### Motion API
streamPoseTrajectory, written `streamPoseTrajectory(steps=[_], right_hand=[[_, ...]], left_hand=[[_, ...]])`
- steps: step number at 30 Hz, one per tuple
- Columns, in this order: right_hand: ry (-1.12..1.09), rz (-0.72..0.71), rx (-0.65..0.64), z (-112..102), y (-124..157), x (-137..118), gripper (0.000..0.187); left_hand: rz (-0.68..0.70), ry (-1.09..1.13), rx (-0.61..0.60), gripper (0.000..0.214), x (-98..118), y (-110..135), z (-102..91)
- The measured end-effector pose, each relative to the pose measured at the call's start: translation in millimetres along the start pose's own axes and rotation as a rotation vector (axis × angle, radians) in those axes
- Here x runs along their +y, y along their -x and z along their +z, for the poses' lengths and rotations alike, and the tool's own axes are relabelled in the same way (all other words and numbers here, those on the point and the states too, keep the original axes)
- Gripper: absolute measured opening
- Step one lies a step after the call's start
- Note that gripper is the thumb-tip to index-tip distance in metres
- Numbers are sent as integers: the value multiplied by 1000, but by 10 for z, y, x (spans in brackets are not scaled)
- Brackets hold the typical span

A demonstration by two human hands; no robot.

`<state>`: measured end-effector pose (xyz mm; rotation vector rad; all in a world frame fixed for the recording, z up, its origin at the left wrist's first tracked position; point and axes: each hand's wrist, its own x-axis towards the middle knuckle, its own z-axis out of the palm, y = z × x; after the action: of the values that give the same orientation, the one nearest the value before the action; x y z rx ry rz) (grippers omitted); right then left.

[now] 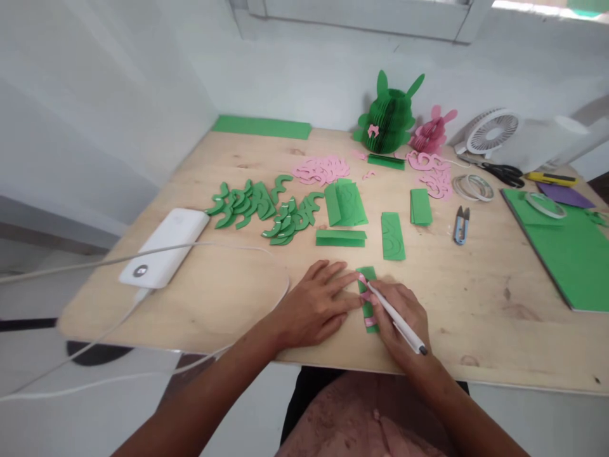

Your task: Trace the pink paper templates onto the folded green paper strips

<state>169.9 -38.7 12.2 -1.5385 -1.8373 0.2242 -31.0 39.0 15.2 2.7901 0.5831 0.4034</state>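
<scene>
My right hand [404,317] grips a white pen [397,320], its tip down at the upper part of a small green paper strip [368,311]. On that strip lies a pink curved paper piece [370,322], partly hidden by my fingers. My left hand [321,304] rests flat on the table, fingers stretched out, with fingertips touching the pink piece and the strip's left edge. Just beyond, a green paper piece [392,236] carries drawn curved outlines. A folded green strip [341,238] and green folded papers [345,203] lie farther left.
Green cutouts [285,222] and pink cutouts [321,170] are heaped left of centre. Paper figures, green [390,120] and pink [432,132], stand by the wall. Thread snips [461,225], tape rolls [476,188], scissors [507,172] and a fan [492,132] are right; a power bank [164,247] with cables is left.
</scene>
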Motion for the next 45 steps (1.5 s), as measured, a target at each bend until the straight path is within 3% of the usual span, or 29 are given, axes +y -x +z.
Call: streamPoseTrajectory(steps=[15, 45], right_hand=[[63, -34, 5, -21, -23, -88, 27], [57, -58, 23, -4, -10, -64, 23]], left_hand=[[5, 6, 42, 42, -11, 16, 21], [17, 0, 4, 43, 9, 15, -3]])
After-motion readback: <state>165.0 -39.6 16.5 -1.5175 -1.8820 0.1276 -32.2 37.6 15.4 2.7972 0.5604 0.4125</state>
